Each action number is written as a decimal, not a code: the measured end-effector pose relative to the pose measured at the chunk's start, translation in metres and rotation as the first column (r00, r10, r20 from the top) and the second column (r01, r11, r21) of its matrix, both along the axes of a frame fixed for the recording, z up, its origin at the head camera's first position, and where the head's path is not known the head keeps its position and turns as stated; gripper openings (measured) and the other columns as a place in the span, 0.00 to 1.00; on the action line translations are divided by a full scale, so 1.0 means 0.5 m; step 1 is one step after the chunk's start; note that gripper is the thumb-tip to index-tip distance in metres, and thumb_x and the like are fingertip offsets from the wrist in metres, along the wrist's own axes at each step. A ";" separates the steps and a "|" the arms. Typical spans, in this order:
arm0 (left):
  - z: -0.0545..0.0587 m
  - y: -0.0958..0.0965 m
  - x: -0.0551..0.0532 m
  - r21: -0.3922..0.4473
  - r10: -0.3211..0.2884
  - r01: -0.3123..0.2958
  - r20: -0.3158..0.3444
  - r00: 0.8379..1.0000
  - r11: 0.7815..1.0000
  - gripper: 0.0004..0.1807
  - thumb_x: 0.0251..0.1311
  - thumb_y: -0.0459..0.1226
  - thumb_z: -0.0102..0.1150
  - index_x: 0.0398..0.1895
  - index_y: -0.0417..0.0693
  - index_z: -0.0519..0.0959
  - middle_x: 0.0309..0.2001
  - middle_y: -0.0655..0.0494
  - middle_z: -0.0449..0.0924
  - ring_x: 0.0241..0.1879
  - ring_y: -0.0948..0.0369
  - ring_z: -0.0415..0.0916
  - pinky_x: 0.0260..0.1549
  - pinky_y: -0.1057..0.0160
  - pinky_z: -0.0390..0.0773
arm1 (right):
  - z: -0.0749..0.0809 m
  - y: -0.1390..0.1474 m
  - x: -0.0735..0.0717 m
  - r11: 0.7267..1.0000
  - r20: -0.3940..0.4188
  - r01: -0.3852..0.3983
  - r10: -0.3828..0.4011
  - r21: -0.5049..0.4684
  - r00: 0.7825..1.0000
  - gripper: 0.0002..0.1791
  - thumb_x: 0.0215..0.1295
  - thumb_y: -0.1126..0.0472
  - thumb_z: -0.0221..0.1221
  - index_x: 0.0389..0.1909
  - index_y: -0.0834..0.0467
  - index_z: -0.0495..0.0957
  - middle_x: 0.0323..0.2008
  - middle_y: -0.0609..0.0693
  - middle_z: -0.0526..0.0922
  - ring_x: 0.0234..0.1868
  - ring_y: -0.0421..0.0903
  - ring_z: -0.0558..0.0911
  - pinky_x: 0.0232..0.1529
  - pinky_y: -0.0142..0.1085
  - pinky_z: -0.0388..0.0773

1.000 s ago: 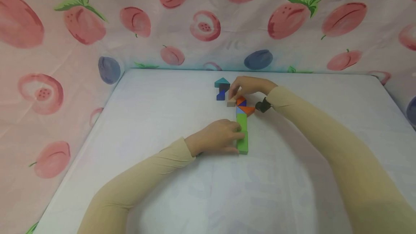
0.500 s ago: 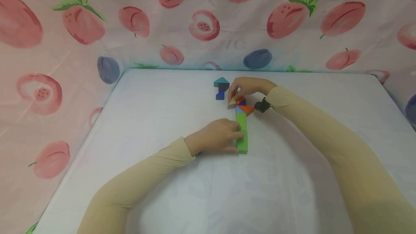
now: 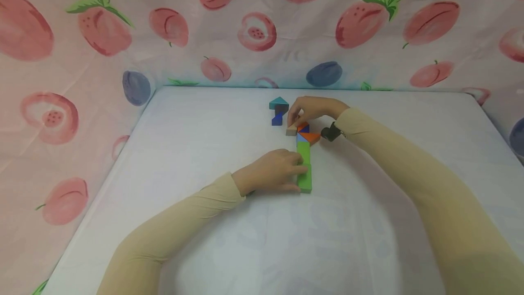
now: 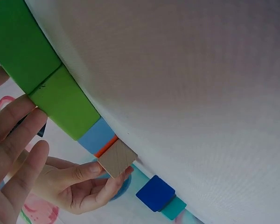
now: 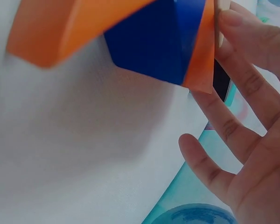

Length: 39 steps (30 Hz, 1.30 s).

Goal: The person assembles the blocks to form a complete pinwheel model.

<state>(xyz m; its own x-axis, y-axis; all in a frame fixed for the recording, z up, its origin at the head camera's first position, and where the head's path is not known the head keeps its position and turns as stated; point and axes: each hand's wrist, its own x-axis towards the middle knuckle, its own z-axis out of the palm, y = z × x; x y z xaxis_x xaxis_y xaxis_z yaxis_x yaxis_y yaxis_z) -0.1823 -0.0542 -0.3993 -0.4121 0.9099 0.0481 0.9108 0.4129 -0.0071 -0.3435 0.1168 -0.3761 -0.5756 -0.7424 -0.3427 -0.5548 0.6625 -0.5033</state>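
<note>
My left hand [image 3: 272, 172] rests its extended fingers on two green blocks [image 3: 304, 180] that lie end to end; those fingers [image 4: 21, 116] also show in the left wrist view. My right hand [image 3: 311, 109] pinches a small plain wooden block [image 4: 117, 157] between thumb and fingers. That block sits beside an orange and blue pair of triangular pieces, the far end of the row. Between these and the green blocks lie a light blue block [image 4: 97, 136] and an orange triangular block [image 3: 311, 138]. In the right wrist view, a dark blue block [image 5: 147, 42] fills the near part.
Left of my right hand stand a teal triangular block [image 3: 279, 102], a dark block [image 3: 281, 109] and a blue notched block [image 3: 277, 120]. The white tabletop [image 3: 204, 140] meets a fruit-print cloth [image 3: 229, 26] at the back and left.
My right fingers have turned the wooden block slightly, one way and then back, beside the orange piece. My left hand has stayed on the green blocks.
</note>
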 end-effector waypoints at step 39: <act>0.006 -0.001 0.003 -0.010 0.003 -0.003 0.007 1.000 1.000 0.23 0.57 0.57 0.57 0.49 0.55 0.75 0.49 0.54 0.76 0.45 0.60 0.76 0.51 0.62 0.75 | 0.001 -0.008 0.001 0.999 0.039 -0.038 0.037 0.020 0.999 0.05 0.58 0.62 0.63 0.34 0.54 0.85 0.40 0.49 0.85 0.51 0.48 0.78 0.60 0.48 0.71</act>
<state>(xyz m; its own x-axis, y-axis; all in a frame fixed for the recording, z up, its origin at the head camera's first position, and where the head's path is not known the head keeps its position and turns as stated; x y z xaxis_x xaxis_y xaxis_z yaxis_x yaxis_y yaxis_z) -0.1805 -0.0545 -0.3963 -0.4148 0.9092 0.0365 0.9097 0.4152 -0.0050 -0.3429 0.1130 -0.3757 -0.5337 -0.7558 -0.3794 -0.5600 0.6521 -0.5110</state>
